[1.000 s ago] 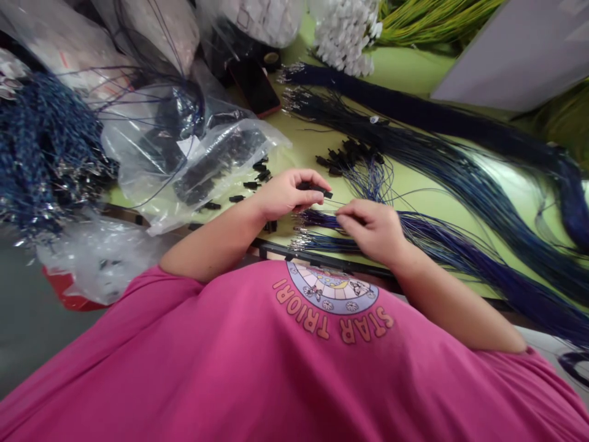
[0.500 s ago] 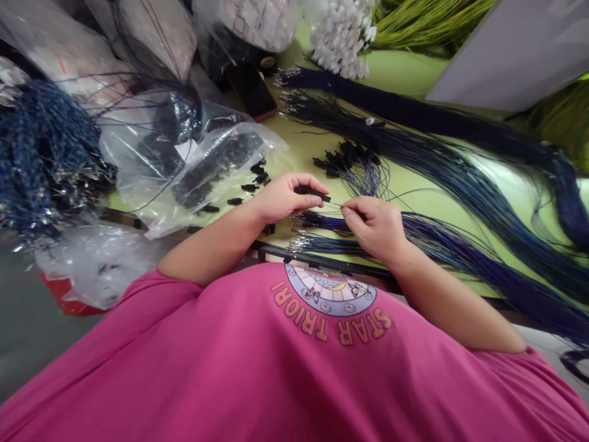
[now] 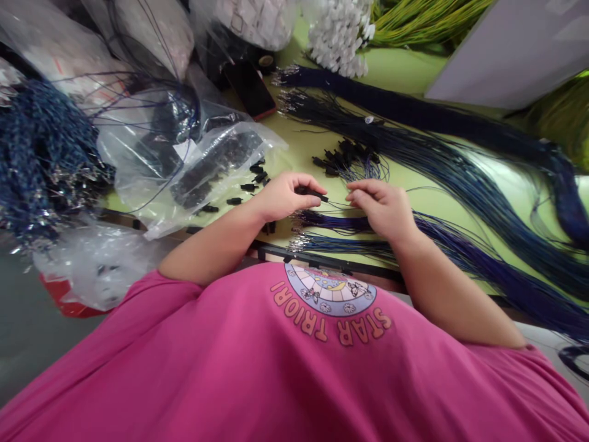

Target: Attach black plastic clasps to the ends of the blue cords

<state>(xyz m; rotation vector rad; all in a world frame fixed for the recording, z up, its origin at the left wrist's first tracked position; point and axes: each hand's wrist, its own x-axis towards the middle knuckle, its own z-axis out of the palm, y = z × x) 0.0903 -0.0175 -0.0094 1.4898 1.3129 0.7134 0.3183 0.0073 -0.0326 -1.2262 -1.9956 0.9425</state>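
Observation:
My left hand (image 3: pixel 289 195) is closed around a black plastic connector housing (image 3: pixel 317 195), which points right out of its fingertips. Thin dark wires run rightward from the connector toward my right hand (image 3: pixel 381 205). The right thumb and index finger are slightly apart, with nothing visible between them. Below both hands lies a bundle of blue wires (image 3: pixel 350 245) with bare metal terminals at its left end. Just beyond the right fingertips sits a pile of black connectors (image 3: pixel 343 156) with wires attached. Several loose black connectors (image 3: pixel 250 187) lie left of my left hand.
A clear plastic bag of black connectors (image 3: pixel 197 178) lies at left, by a hanging bunch of blue wires (image 3: pixel 46 141). Long dark wire bundles (image 3: pixel 427 144) cross the table (image 3: pixel 396 73). A phone (image 3: pixel 251 89), white connectors (image 3: pixel 338 43) and yellow-green wires (image 3: pixel 427 24) are farther back.
My right hand has moved slightly up and away from me, and its pinched fingers have parted from the wire. My left hand stays in place with the connector.

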